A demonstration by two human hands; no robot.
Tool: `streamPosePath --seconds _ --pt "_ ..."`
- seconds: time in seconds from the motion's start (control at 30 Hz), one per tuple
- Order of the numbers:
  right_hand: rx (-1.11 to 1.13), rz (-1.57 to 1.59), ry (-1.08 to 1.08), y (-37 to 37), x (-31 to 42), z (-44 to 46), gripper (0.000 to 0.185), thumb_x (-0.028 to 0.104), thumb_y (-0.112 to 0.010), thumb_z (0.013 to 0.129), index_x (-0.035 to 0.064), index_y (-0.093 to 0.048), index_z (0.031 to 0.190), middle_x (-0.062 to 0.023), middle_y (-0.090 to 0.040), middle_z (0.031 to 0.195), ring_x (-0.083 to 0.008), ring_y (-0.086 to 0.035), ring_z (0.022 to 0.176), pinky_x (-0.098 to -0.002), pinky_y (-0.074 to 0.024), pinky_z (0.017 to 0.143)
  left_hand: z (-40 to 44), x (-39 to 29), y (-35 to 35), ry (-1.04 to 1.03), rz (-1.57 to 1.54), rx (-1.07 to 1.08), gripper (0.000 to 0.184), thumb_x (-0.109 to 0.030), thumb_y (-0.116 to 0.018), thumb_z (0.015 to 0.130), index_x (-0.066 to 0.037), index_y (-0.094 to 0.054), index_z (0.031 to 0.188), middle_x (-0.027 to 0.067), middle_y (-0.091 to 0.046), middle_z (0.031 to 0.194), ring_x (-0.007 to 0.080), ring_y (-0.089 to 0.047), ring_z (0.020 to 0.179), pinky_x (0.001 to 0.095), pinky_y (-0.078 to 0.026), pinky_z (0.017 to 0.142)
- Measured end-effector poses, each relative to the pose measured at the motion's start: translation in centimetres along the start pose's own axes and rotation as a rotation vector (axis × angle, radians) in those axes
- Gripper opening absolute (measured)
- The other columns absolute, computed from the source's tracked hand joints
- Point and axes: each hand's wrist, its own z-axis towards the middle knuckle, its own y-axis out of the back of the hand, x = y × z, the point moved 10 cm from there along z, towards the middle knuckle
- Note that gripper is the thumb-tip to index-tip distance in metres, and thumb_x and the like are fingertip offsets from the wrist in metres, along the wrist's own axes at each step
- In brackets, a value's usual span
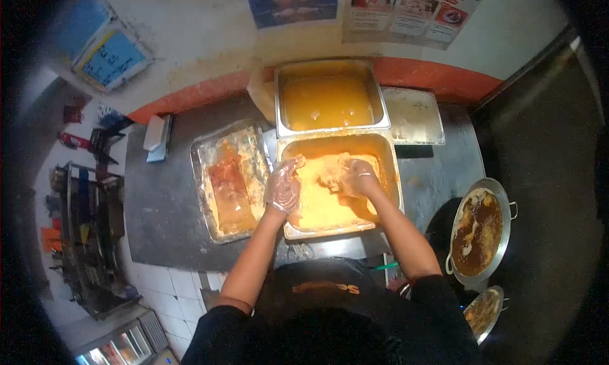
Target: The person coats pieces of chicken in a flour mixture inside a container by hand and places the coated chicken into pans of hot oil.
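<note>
My left hand (283,189), in a clear plastic glove, is over the left side of a metal pan of orange-tinted flour (323,214). Its fingers are half curled and apart, their tips caked with orange coating; I make out nothing in its grip. My right hand (363,177), also gloved, is over the right side of the same pan, its fingers smeared by motion. Between the hands, nearer the right one, is a blurred brownish coated lump (328,180), whose kind I cannot make out. Whether the right hand grips it is unclear.
A deep metal pan of yellow-orange liquid (327,98) stands behind the flour pan. To the left lies a messy tray (212,222) with a reddish patch. A pale lidded container (415,114) sits at back right. Two wide pans of brown, foamy liquid (479,232) stand at right.
</note>
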Motion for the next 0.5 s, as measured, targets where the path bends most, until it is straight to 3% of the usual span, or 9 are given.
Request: streamPosePath --seconds 0.03,0.07,0.1,0.13,0.17,0.23,0.3,0.43,0.5 --pt "0.012 -0.08 0.031 -0.6 -0.7 -0.2 0.023 0.018 -0.066 0.071 0.0009 -0.065 0.087 -0.0186 -0.067 0.088 -0.0303 -0.064 0.079 -0.0351 -0.0518 0.072 -0.7 1.0 -0.1 0.013 -0.007 -0.01 0.045 0.01 -0.041 0.073 0.002 -0.056 0.114 0.0162 -0.061 0.113 0.0244 -0.058 0.11 0.0292 -0.044 0.095" --pt "-0.174 0.371 0.107 -2.2 -3.8 0.0 0.019 0.016 -0.065 0.072 0.0027 -0.065 0.086 -0.0175 -0.067 0.086 -0.0314 -0.063 0.075 -0.0364 -0.0518 0.07 -0.6 1.1 -0.4 -0.049 0.082 -0.011 0.044 0.011 -0.042 0.072 0.002 -0.057 0.112 0.0155 -0.061 0.111 0.0246 -0.059 0.108 0.0302 -0.045 0.094" --pt "-0.158 0.356 0.125 -1.4 -2.9 0.5 0.019 0.016 -0.065 0.072 0.0027 -0.065 0.086 -0.0175 -0.067 0.086 -0.0314 -0.063 0.075 -0.0364 -0.0518 0.07 -0.6 0.9 -0.6 -0.103 0.173 -0.019 0.042 0.011 -0.042 0.072 0.002 -0.058 0.11 0.0147 -0.062 0.109 0.0248 -0.059 0.106 0.0311 -0.046 0.094" --pt "-0.13 0.465 -0.032 -1.3 -3.4 0.0 0.018 0.016 -0.065 0.072 0.0028 -0.065 0.085 -0.0165 -0.067 0.084 -0.0321 -0.063 0.076 -0.0367 -0.0516 0.071 -0.8 1.8 -0.7 0.038 -0.156 -0.086 0.039 0.008 -0.045 0.071 -0.002 -0.062 0.105 0.0144 -0.064 0.105 0.0279 -0.061 0.1 0.0353 -0.048 0.091" --pt "-0.106 0.573 -0.196 -1.7 -4.0 -0.7 0.018 0.017 -0.066 0.073 0.003 -0.065 0.084 -0.0155 -0.066 0.082 -0.0328 -0.062 0.076 -0.0371 -0.0514 0.072 -1.1 2.5 -0.8 0.052 -0.159 -0.096 0.039 0.008 -0.045 0.071 -0.002 -0.062 0.105 0.0144 -0.064 0.105 0.0279 -0.061 0.1 0.0353 -0.048 0.091" --pt "-0.027 0.206 0.107 -2.4 -1.3 -0.3 0.021 0.019 -0.069 0.073 0.0015 -0.062 0.08 -0.0141 -0.064 0.078 -0.0275 -0.061 0.071 -0.0359 -0.0497 0.067 -0.9 1.7 -0.6 -0.074 0.053 -0.109 0.037 0.006 -0.046 0.071 -0.005 -0.064 0.101 0.0153 -0.064 0.104 0.0315 -0.061 0.097 0.0383 -0.048 0.09" --pt "0.051 0.523 -0.161 -4.0 -4.4 0.3 0.02 0.019 -0.069 0.074 0.0014 -0.06 0.078 -0.0132 -0.063 0.079 -0.0245 -0.06 0.072 -0.0354 -0.048 0.065 -0.9 1.0 -1.0 -0.152 0.272 0.001 0.038 0.005 -0.049 0.073 -0.002 -0.057 0.11 0.0128 -0.062 0.109 0.0244 -0.059 0.102 0.0311 -0.045 0.091" --pt "-0.256 0.519 -0.052 1.2 -3.1 -0.2 0.022 0.02 -0.068 0.073 0.0008 -0.062 0.082 -0.0156 -0.064 0.082 -0.0246 -0.06 0.075 -0.0351 -0.0491 0.067 -0.6 1.5 -0.9 -0.175 0.231 -0.041 0.04 0.003 -0.048 0.073 -0.002 -0.059 0.111 0.0137 -0.062 0.108 0.0257 -0.059 0.102 0.0316 -0.045 0.091" --pt "0.077 0.393 -0.195 -2.6 -4.2 -0.6 0.019 0.01 -0.068 0.074 0.0009 -0.061 0.089 -0.0072 -0.06 0.081 -0.0139 -0.055 0.07 -0.0295 -0.0465 0.06 -1.8 1.1 -1.0 -0.179 0.267 -0.035 0.042 0.003 -0.048 0.073 -0.002 -0.058 0.113 0.0137 -0.062 0.109 0.0258 -0.059 0.102 0.0319 -0.045 0.092"
